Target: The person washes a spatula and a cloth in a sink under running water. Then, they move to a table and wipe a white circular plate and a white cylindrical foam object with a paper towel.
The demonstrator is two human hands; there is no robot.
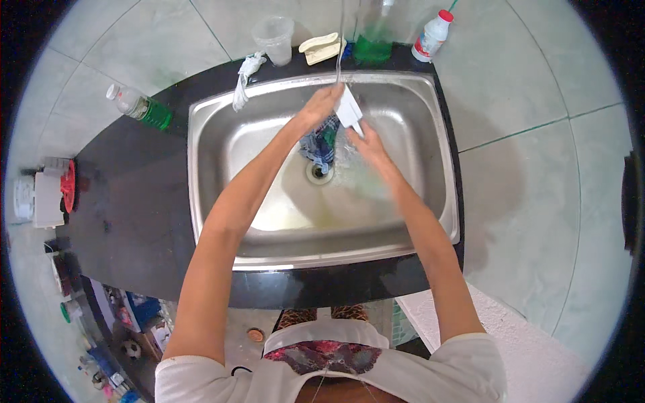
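Over the back of the steel sink (222,154), both my hands are on a flat white plastic tool (347,106) with a broad blade-like part and a narrow handle; its exact kind I cannot make out. My right hand (369,145) is closed round the handle at its lower end. The fingers of my left hand (322,104) press against the tool's upper left edge. A thin stream of water (340,47) comes down from above by the tool. Below my hands a wet blue checked cloth (318,148) lies bunched in the basin, just behind the drain (319,172).
Behind the sink stand a clear plastic cup (275,41), a cream-coloured holder-like piece (322,49), a green-liquid bottle (373,47) and a red-capped white bottle (433,37). A white rag (248,72) hangs over the rim. Another green-liquid bottle (142,107) is on the black counter (134,208).
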